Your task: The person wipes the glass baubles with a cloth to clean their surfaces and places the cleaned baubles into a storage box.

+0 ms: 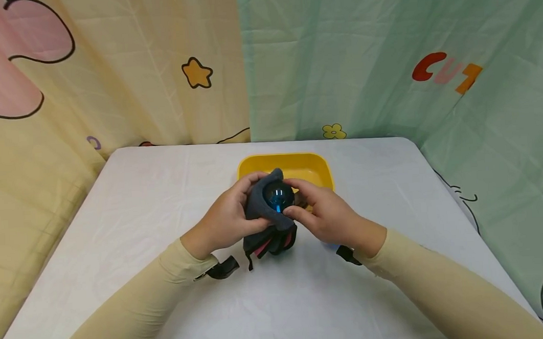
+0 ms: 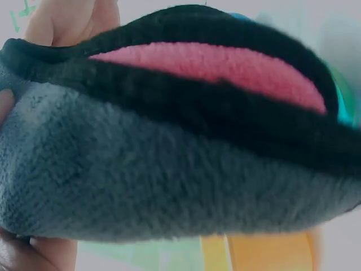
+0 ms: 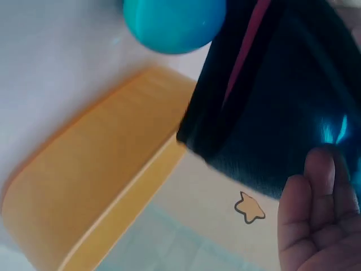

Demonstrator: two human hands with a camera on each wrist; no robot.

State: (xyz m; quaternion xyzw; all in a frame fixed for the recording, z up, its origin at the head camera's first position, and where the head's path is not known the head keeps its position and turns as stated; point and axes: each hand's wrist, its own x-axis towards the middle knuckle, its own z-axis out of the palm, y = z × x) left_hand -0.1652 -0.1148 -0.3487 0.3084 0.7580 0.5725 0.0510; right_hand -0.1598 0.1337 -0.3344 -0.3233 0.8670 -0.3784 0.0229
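A dark grey plush piece with black trim and a pink lining is held above the table. My left hand grips its left side, thumb in front and fingers behind. Set against the plush is a glossy dark blue ball; its far side is hidden. My right hand holds the ball's right side between thumb and fingers. Close up, the right wrist view shows the fingers at a shiny spot on the dark surface.
Behind the hands stands a yellow tray, partly covered by them. A turquoise ball lies near the plush in the right wrist view. The white table ends at printed curtains.
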